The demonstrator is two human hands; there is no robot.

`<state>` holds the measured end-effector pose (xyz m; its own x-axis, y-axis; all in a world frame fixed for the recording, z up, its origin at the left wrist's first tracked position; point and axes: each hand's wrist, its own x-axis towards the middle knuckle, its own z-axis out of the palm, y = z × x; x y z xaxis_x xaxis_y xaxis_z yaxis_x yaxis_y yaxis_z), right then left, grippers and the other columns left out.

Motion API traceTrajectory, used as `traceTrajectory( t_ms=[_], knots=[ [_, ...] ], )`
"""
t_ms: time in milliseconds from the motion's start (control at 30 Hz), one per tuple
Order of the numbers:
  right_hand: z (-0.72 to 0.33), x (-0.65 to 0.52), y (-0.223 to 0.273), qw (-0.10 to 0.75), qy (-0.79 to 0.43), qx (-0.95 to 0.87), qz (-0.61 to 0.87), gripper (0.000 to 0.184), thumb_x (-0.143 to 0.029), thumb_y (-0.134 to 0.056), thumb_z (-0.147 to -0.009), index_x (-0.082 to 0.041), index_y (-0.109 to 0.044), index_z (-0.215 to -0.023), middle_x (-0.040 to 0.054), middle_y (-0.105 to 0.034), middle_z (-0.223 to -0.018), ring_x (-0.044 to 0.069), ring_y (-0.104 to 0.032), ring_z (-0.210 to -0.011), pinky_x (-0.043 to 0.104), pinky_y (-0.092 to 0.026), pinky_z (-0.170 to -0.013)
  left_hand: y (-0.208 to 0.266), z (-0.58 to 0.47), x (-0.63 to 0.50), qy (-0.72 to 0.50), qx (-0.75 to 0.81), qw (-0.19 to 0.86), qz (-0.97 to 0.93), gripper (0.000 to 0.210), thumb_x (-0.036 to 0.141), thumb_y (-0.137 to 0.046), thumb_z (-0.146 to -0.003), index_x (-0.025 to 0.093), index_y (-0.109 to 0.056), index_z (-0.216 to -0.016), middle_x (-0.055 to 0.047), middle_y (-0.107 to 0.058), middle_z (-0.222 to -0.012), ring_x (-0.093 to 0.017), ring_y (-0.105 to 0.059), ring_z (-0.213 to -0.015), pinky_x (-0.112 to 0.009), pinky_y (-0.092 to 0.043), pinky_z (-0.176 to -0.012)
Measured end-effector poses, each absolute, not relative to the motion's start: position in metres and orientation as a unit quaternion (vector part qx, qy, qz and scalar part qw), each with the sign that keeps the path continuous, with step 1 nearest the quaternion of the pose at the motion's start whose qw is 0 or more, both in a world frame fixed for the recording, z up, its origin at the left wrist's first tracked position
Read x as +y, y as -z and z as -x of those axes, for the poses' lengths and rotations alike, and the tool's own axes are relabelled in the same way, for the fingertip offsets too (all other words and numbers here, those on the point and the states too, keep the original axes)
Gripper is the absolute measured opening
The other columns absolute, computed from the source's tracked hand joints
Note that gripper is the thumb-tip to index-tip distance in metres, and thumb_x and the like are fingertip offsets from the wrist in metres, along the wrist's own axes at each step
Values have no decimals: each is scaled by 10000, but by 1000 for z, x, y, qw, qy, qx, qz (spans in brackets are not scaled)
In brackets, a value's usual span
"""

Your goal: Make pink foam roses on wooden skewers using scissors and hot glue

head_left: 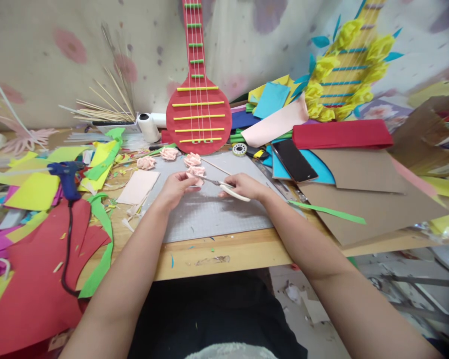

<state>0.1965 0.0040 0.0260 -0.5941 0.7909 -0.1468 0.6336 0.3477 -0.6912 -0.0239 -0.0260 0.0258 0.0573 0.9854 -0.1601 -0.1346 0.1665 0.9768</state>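
My left hand (178, 188) pinches a small piece of pale pink paper (199, 182) above the grey cutting mat (217, 217). My right hand (246, 186) is closed on white-handled scissors (235, 193), whose blades point left and reach the pink paper. Just behind my left fingers lies a pink paper rose (195, 170), close to another rose (192, 159). Two more stand further left, one rose (169, 153) near the red paper lute (198, 119) and one rose (145, 162) beside a stack of pink paper squares (138, 187).
On the left, a blue glue gun (68, 179) with a dark cord stands among coloured scraps and red paper (41, 264). To the right are a phone (295, 159), brown cardboard (374, 209) and a green strip (329, 213). A yellow flowered lute (344, 75) leans behind.
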Motion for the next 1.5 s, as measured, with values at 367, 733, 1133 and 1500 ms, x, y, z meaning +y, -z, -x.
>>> traceTrajectory(
  t_ms=[367, 733, 1133, 1500],
  knots=[
    [-203, 7, -25, 129, -399, -801, 427, 495, -639, -598, -599, -151, -568, -677, -37, -441, -583, 87, -371, -559, 225, -248, -535, -25, 30, -26, -441, 518, 583, -445, 231, 291, -755, -504, 130, -657, -638, -54, -665, -718, -166, -612, -731, -323, -519, -721],
    [-231, 22, -29, 137, -143, -743, 639, 417, -560, -543, -716, -171, -586, -857, 86, -620, -820, 196, -534, -716, 275, -338, -601, -25, 41, -19, -492, 516, 597, -369, 207, 237, -740, -508, 119, -670, -663, -83, -698, -788, -178, -642, -786, -296, -514, -730],
    [-223, 21, -20, 264, -109, -737, 612, 271, -231, -605, -674, -146, -538, -922, 145, -579, -1039, 256, -525, -1000, 388, -400, -869, -25, 25, -21, -531, 510, 581, -347, 200, 218, -746, -466, 121, -614, -580, -64, -679, -719, -167, -633, -715, -292, -506, -681],
    [-149, -2, -7, 433, -581, -592, 352, 487, -411, -716, -566, -214, -453, -925, -2, -577, -823, 127, -569, -745, 324, -467, -772, -12, -8, -31, -532, 498, 573, -375, 257, 317, -771, -476, 135, -664, -623, -56, -673, -751, -162, -606, -722, -276, -504, -635]
  ],
)
